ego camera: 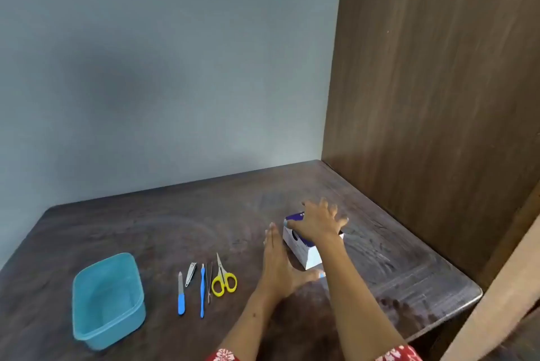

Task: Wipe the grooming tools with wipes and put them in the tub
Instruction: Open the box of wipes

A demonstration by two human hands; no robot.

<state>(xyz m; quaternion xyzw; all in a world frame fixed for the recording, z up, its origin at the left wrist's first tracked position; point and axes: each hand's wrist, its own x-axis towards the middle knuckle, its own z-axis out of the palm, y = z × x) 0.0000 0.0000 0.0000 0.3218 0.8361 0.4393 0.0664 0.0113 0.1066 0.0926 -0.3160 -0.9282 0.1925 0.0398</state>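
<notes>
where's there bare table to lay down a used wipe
Bare tabletop lies behind the blue tub and tool row, toward the wall. Crowded: both hands around the wipes box, and the tight row from nail file to scissors.

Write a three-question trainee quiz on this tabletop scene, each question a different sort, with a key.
1. True or false: the blue tub already holds a tool.
2. Which tool lies nearest the left hand? A) nail file B) yellow-handled scissors C) nail clipper
3. Fill in: the right hand rests on top of the ____.

Key:
1. False; the tub is empty.
2. B
3. Wipes box
</notes>
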